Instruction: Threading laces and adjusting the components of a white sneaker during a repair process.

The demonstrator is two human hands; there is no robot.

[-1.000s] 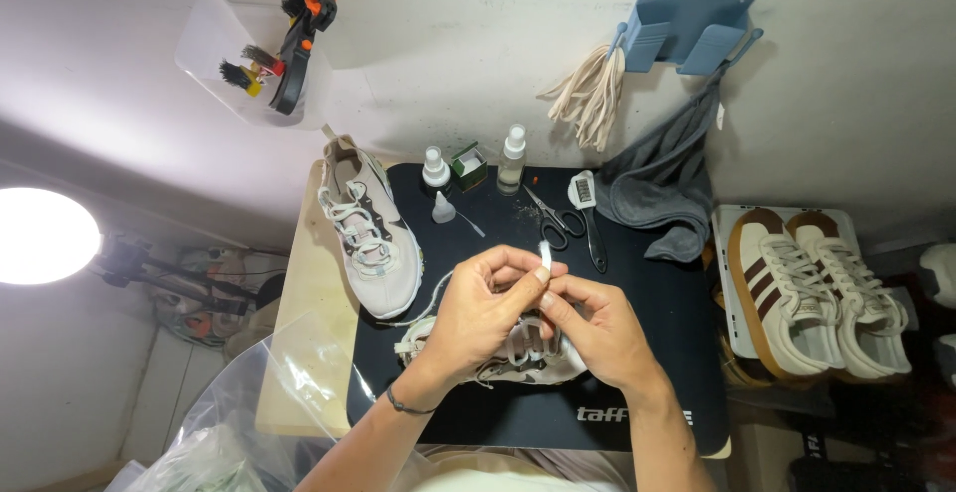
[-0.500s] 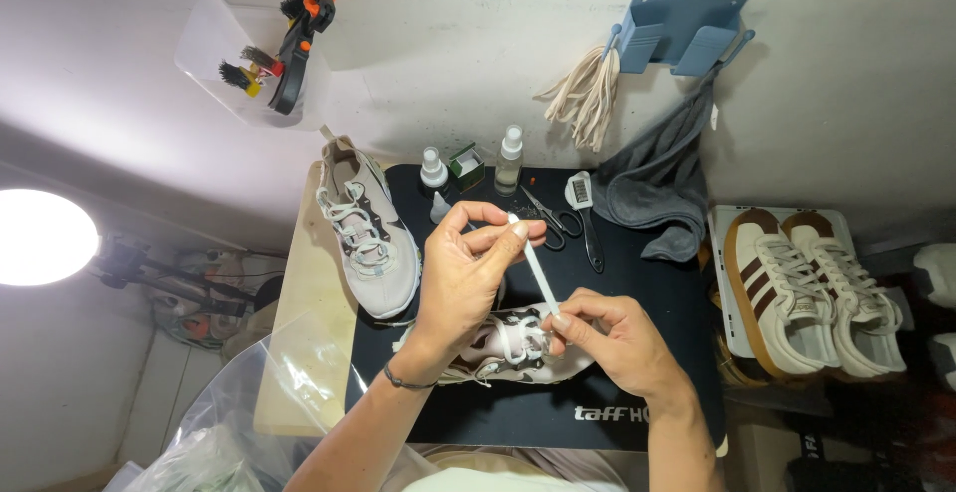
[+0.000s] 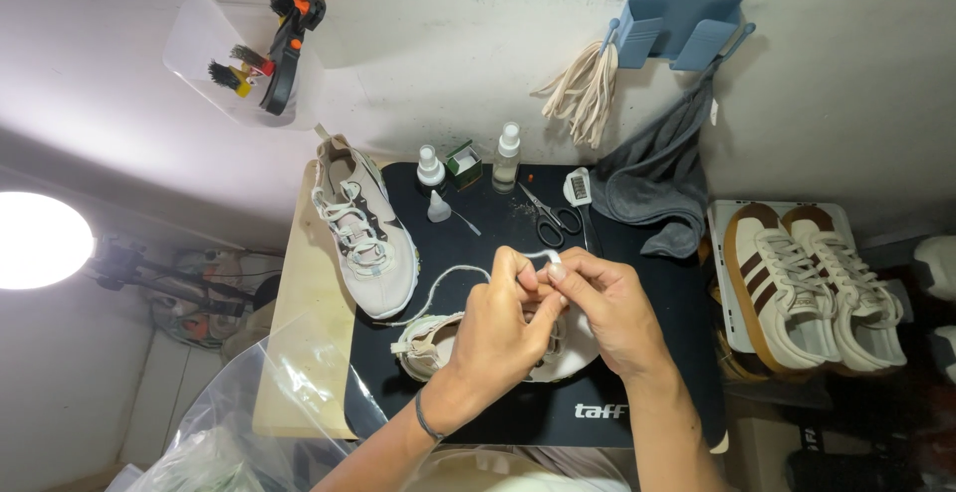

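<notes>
1. Black mat covers the worktop, a pale shoe lying under both hands.
2. Left hand and right hand pinch a white lace together.
3. Lace looks soft, light, floppy — best gripped near its stiff tip.

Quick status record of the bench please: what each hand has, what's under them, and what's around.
left hand: pinching the white shoelace, grip shut
right hand: pinching the same lace near its tip, grip shut
under hands: beige sneaker on the black mat
second sneaker: laced, at mat's left edge
behind: scissors, two small bottles, grey cloth
right side: pair of brown-striped shoes
</notes>
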